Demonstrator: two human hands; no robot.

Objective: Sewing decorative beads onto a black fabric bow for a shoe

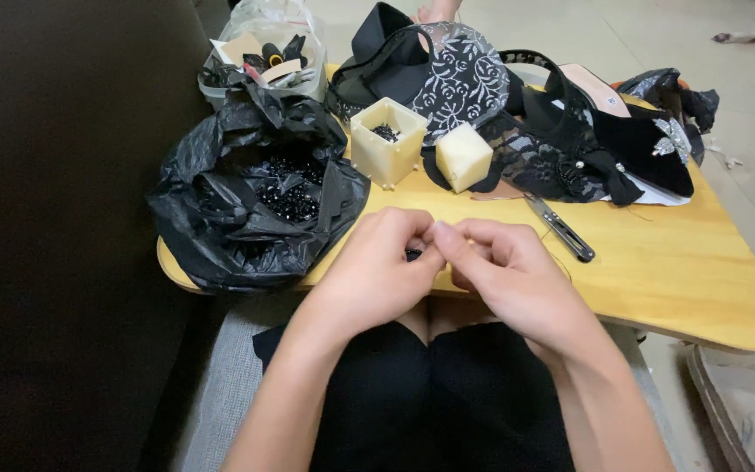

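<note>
Pinching something tiny and dark between the fingertips, the left hand [377, 267] and the right hand [504, 275] are meeting just over the near edge of the wooden table [675, 271]; it looks like a small black bead [412, 254], though it is too small to be sure, and a thin thread is seemingly trailing from the right hand. Both hands are curling closed around that pinch, so the step under way is judged to be fine threading work, calling for steady, very small finger movement. Sitting near on the left is an open black plastic bag [255, 205] of shiny black beads; an open cream box [386, 140] with its lid [463, 156] beside it is standing beyond. Small scissors [561, 229] are lying just beyond the right hand, in front of black lace fabric [561, 144]. Bare tabletop is showing to the right.
</note>
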